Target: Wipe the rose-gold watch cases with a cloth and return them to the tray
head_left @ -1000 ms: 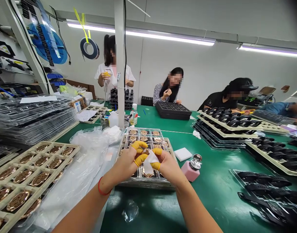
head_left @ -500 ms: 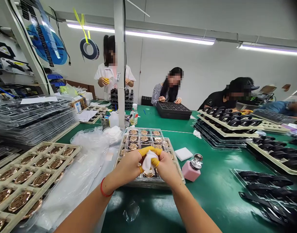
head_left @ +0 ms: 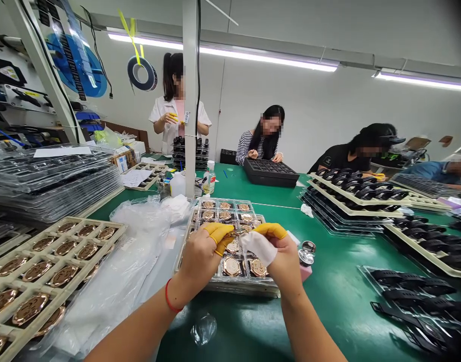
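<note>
Yellow finger cots cover the fingertips of both my hands. My left hand (head_left: 204,254) pinches a gold-coloured watch case (head_left: 236,233), seen nearly edge-on and partly hidden by the fingers. A folded white cloth (head_left: 259,247) is gripped in my right hand (head_left: 285,254), whose fingertips meet the other side of the case. Both hands are over a stack of clear plastic trays (head_left: 238,285). Several rose-gold watch cases (head_left: 231,266) lie in the top tray's compartments.
A pink pump bottle (head_left: 306,256) stands right of the trays. At left are a beige tray (head_left: 119,232) of gold cases and plastic sheeting (head_left: 113,286). Trays of black watches (head_left: 415,276) are at right. Co-workers (head_left: 262,138) sit or stand across the green table.
My hands have moved apart from a close clasp around the cloth. The cloth now hangs from my right hand, and the case edge shows between my fingers.
</note>
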The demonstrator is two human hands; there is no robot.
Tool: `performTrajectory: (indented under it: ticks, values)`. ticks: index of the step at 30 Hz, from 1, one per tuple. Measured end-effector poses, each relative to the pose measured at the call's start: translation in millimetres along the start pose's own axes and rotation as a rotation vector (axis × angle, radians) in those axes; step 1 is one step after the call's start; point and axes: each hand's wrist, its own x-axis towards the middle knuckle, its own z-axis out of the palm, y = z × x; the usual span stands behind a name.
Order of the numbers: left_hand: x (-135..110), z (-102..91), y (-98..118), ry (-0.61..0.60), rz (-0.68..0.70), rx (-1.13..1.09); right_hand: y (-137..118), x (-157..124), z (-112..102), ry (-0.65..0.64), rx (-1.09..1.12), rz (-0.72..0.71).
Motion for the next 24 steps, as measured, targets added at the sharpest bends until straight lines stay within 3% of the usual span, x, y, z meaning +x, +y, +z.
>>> performTrajectory:
  ticks: [5, 7, 11, 14, 16, 19, 21, 24]
  values:
    - [-3.1, -2.1, 4.4, -0.055, 0.174, 0.259, -4.0, 1.4, -4.6, -0.106, -0.032, -0.182]
    - [-3.9, -1.7, 7.4, -0.061, 0.241, 0.324, -2.2, 0.7, 0.8, -0.157, -0.050, -0.152]
    - [-4.5, 2.4, 9.6, -0.052, 0.301, 0.367, -0.5, -1.8, 10.7, -0.141, -0.129, -0.059]
    - [-4.4, 6.3, 6.2, -0.101, 0.301, 0.307, 0.9, 3.6, 10.1, -0.185, -0.035, 0.079]
    - [-2.2, 7.8, 1.0, -0.142, 0.222, 0.193, 4.0, 12.4, 5.3, -0.155, 0.076, 0.187]
    - [9.4, 11.7, -15.2, -0.228, -0.128, 0.064, 11.2, 28.4, -7.6, -0.027, 0.161, 0.267]
    - [22.7, 18.9, -32.4, -0.311, -0.339, 0.092, 16.4, 36.8, -17.5, 0.023, 0.165, 0.279]
    - [44.3, 38.1, -59.1, -0.439, -0.414, 0.167, 22.1, 42.5, -28.2, 0.009, 0.117, 0.329]
